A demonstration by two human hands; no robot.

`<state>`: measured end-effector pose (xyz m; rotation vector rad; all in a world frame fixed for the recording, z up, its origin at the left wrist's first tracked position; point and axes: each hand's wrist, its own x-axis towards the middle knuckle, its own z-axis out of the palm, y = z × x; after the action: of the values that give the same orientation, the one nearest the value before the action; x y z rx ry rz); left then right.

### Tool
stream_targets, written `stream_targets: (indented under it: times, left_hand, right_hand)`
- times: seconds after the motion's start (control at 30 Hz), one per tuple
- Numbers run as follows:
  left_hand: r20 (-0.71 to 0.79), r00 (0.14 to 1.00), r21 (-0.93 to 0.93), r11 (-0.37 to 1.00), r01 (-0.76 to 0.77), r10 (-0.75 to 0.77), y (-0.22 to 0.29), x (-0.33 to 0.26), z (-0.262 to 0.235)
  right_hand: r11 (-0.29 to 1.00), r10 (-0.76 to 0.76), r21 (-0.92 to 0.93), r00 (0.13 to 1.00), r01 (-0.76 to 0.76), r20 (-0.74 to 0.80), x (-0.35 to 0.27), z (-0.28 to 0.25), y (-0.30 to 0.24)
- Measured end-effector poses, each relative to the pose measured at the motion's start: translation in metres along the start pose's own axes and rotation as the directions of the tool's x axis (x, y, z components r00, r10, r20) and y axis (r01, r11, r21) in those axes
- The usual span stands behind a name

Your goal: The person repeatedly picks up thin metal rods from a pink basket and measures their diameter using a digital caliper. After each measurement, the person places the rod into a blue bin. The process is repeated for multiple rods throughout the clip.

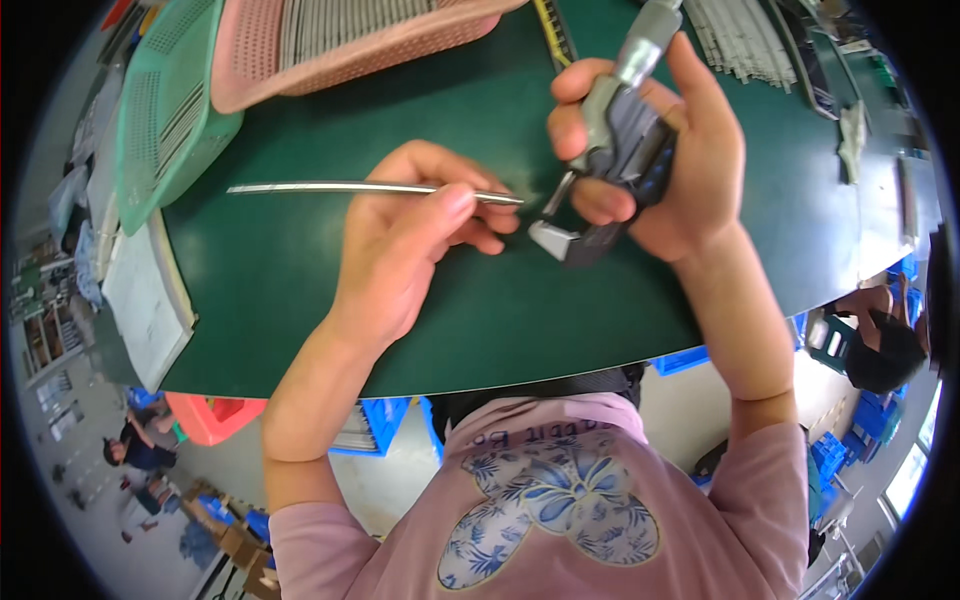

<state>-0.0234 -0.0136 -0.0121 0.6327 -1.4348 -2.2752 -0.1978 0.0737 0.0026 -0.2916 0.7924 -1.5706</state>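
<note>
Our bare left hand [405, 225] pinches, thumb [436, 215] pressed toward curled fingers [485, 237]; our bare right hand [690, 165], farther forward, grips with bent fingers. Our uncovered left forearm [318, 380] and right forearm [742, 315] slant inward.

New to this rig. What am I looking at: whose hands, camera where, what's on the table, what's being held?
No robot here: these are one person's two bare hands. The picture comes from a wide fisheye camera on that person's head, looking down, so straight edges bend near the rim and picture left is the person's left.

The left hand holds a thin metal rod between thumb and fingers. The right hand grips a micrometer, a measuring tool with a C-shaped frame. The rod's right end is near the micrometer, apart from it.

On the green table are a pink basket and a green basket, both containing rods, plus a loose bunch of pale rods at upper right.
</note>
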Motion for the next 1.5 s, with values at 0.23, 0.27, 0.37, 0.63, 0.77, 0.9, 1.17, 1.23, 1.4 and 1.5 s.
stream_targets:
  times: [0.23,0.27,0.37,0.63,0.77,0.9,1.17,1.23,1.4,1.5]
  left_hand:
    - [0.137,0.991,0.028,1.0,0.006,-0.01,-0.007,0.005,0.001]
    - [0.139,0.99,0.041,0.999,0.015,-0.021,-0.007,0.004,0.001]
    - [0.225,0.974,-0.019,1.0,-0.008,0.012,-0.009,0.005,-0.004]
    - [0.221,0.975,-0.033,0.999,0.007,0.001,-0.009,0.003,-0.005]
    - [0.237,0.971,-0.005,1.0,-0.005,0.006,-0.01,0.003,-0.006]
    - [0.225,0.974,-0.016,1.0,-0.005,0.008,-0.011,0.003,-0.005]
    - [0.203,0.979,-0.043,0.999,-0.005,0.014,-0.01,0.003,-0.002]
    - [0.168,0.986,-0.041,0.999,-0.005,0.012,-0.01,0.001,0.001]
    - [0.17,0.985,0.005,1.0,0.02,-0.02,-0.008,0.002,-0.001]
    - [0.165,0.986,0.007,1.0,0.028,-0.029,-0.007,0.001,0.0]
  right_hand:
    - [0.968,0.067,0.215,0.964,-0.125,0.259,0.006,-0.013,0.0]
    - [0.97,0.072,0.205,0.96,-0.13,0.272,0.007,-0.014,0.0]
    - [0.979,0.1,0.144,0.956,-0.144,0.274,0.006,-0.01,-0.001]
    - [0.939,0.074,0.298,0.947,-0.172,0.312,0.005,-0.008,0.002]
    - [0.942,0.199,0.221,0.952,-0.251,0.232,0.004,-0.005,-0.006]
    - [0.947,0.081,0.273,0.949,-0.169,0.306,0.003,-0.009,0.003]
    - [0.966,0.148,0.179,0.964,-0.19,0.223,0.003,-0.008,0.0]
    - [0.976,0.13,0.142,0.967,-0.163,0.217,0.003,-0.007,0.0]
    - [0.975,0.104,0.167,0.964,-0.147,0.245,0.004,-0.011,0.006]
    - [0.976,0.113,0.158,0.966,-0.153,0.233,0.005,-0.011,0.004]
